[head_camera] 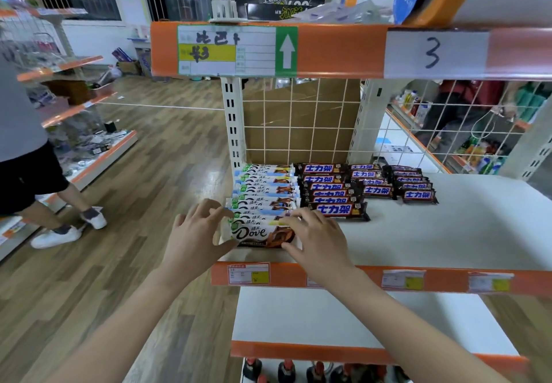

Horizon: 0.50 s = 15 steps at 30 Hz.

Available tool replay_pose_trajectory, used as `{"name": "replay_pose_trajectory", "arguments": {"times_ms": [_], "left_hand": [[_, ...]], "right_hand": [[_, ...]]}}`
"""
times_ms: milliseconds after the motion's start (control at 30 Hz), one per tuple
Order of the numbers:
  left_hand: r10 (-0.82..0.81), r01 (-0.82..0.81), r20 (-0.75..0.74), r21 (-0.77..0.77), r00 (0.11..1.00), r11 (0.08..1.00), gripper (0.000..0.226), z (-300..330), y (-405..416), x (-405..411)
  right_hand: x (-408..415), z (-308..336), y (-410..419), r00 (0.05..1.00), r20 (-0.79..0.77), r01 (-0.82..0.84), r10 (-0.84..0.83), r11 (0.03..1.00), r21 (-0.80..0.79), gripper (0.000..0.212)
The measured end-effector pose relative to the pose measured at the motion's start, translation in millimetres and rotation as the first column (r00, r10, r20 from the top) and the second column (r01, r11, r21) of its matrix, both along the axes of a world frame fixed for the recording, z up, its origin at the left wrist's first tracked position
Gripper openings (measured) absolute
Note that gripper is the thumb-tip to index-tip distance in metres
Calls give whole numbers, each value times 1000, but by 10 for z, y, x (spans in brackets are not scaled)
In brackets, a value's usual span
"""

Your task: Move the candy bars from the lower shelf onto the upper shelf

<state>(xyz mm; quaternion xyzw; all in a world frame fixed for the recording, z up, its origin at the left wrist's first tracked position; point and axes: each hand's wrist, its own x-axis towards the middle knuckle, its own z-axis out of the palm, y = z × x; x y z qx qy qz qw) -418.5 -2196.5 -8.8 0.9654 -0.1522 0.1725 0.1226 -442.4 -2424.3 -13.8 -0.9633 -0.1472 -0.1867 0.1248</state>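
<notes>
Dove bar point(263, 234) between both hands' grip.

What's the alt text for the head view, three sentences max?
Two bare hands, left hand and right hand, hold the ends of the front white-and-brown Dove chocolate bar on a white shelf with orange edge. Behind it runs a row of Dove bars, with dark brown Snickers bars alongside.
</notes>
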Motion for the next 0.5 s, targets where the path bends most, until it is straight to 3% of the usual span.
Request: {"name": "replay_pose_trajectory", "arguments": {"times_ms": [300,500], "left_hand": [[-109,110,73,-11,991,994,44,108,-574,-120],[-195,195,6,-32,981,980,47,82,-1184,-238]], "right_hand": [[-319,70,-544,993,-53,98,-101,994,-50,44],[-630,177,-1130,973,-134,175,-189,979,-106,47]]}}
